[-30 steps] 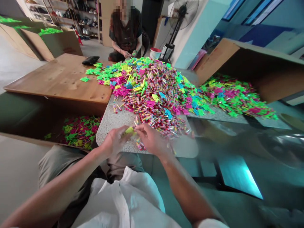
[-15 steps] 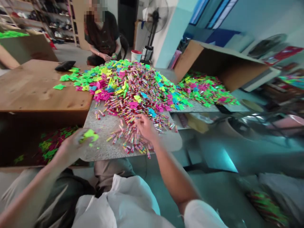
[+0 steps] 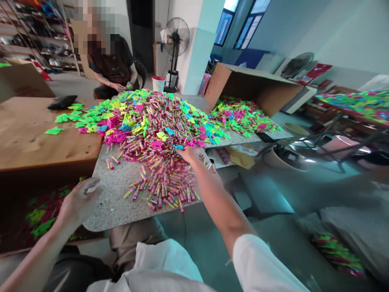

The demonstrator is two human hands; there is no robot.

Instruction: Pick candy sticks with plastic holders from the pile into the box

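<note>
As seen in the head view, found at centre a large pile (image 3: 159,117) of printed tubes (image 3: 164,184) and bright plastic pieces, judged mostly left to handle. Noted right hand (image 3: 188,155) with fingertips at a blue piece (image 3: 178,147) at centre; grip not discernible. Noted left hand (image 3: 79,198) at lower left, fingers parted, nothing visible between. Judged possibly done: green pieces (image 3: 44,228) inside the box (image 3: 27,184), lower left.
</note>
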